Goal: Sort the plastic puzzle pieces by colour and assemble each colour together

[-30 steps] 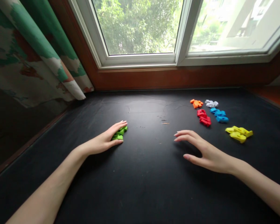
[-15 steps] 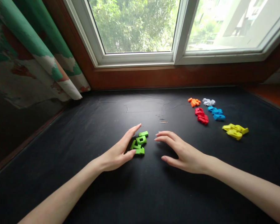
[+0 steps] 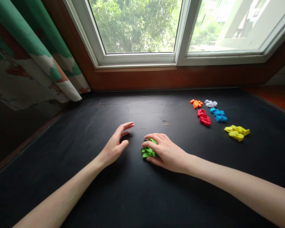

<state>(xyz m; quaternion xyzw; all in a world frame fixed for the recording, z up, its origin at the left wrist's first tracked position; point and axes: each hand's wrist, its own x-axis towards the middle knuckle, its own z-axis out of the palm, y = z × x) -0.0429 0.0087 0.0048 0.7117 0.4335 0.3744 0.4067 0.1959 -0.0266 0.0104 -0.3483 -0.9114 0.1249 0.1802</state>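
Observation:
Several small green plastic pieces (image 3: 148,155) lie bunched on the black table, partly covered by fingers. My right hand (image 3: 167,152) curves around this cluster from the right, its fingers over the top and far side and its thumb at the near edge. To the left, my left hand (image 3: 114,144) is held apart from the pieces, holding nothing, with fingers bent loosely and the thumb spread away from them.
Separate little piles sit at the right: orange pieces (image 3: 197,104), white pieces (image 3: 211,103), red pieces (image 3: 205,121), blue pieces (image 3: 220,118) and yellow pieces (image 3: 236,136). Beyond the black table (image 3: 123,196) is a window frame (image 3: 137,60). A patterned curtain (image 3: 61,76) hangs at the left.
My left hand has drawn back leftward from the green pieces. My right hand has come in from the right and closed around them; the cluster sits slightly further right.

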